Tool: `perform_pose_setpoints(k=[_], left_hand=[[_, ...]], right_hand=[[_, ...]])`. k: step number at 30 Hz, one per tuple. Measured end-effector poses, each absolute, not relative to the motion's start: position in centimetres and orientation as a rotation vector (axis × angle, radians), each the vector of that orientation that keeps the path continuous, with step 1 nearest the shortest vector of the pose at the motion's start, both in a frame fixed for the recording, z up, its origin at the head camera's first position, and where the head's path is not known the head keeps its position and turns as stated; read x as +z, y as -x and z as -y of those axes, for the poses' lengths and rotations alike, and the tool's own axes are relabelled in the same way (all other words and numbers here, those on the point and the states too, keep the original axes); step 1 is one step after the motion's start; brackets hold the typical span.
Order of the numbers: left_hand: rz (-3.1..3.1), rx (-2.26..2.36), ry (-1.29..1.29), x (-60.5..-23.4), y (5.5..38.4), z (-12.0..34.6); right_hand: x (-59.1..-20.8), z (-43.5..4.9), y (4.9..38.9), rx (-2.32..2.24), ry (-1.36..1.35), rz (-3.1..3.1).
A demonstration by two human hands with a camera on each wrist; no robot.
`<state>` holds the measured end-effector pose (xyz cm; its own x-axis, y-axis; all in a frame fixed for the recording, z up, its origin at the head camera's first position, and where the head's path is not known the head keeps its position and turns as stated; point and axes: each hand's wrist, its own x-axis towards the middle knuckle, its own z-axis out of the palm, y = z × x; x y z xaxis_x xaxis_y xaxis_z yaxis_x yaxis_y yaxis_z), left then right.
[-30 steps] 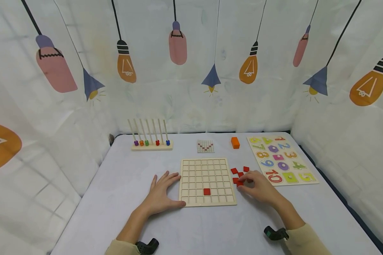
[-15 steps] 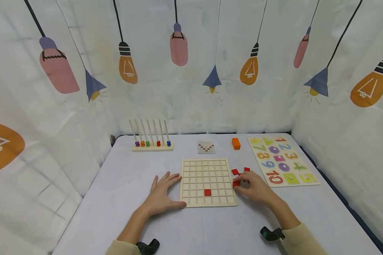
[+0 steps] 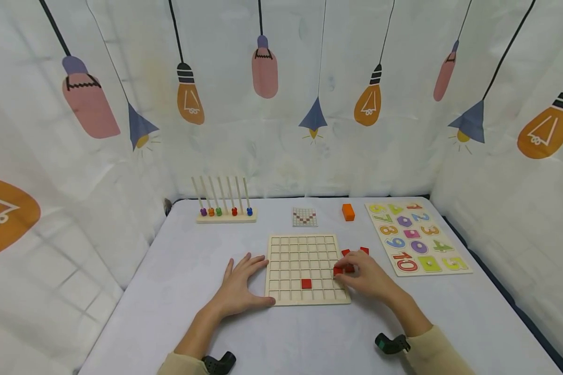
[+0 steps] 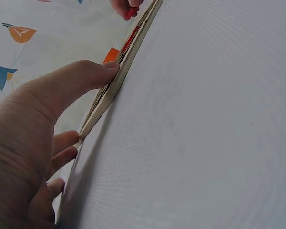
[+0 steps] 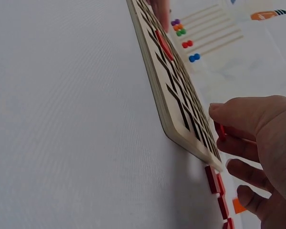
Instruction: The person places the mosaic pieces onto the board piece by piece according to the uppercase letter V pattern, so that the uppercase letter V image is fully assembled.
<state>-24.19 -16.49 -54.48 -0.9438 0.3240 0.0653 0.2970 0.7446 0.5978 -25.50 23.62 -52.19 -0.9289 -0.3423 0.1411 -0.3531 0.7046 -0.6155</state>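
Note:
A wooden grid board (image 3: 286, 302) lies on the white table, with one red square tile (image 3: 306, 284) in a cell near its front. My left hand (image 3: 236, 289) rests along the board's left side, fingers spread, thumb touching the near left corner. Over the board's right edge, my right hand (image 3: 368, 278) pinches another red tile (image 3: 338, 271) between thumb and fingers. In the right wrist view that pinched tile (image 5: 222, 131) shows only as a thin edge. Several loose red tiles (image 5: 212, 180) lie just right of the board, partly hidden by the right hand in the head view.
Behind the board stand a bead abacus (image 3: 226, 219), a small pattern card (image 3: 304, 217) and an orange block (image 3: 348, 212). To the right lies a number puzzle board (image 3: 417, 237). Curtains printed with lamps surround the table (image 3: 169, 276).
My right hand has moved left from the loose tiles to the board's right edge, carrying a red tile it has picked up. My left hand stays at the board's left side.

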Motion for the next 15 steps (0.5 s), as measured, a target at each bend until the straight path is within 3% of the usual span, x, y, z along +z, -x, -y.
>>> perform_pose_setpoints(k=[15], left_hand=[[-2.909,0.966,-0.515,-54.6,24.2,16.5]], right_hand=[[-52.4,-21.0,25.9,1.085,-0.625,2.908]])
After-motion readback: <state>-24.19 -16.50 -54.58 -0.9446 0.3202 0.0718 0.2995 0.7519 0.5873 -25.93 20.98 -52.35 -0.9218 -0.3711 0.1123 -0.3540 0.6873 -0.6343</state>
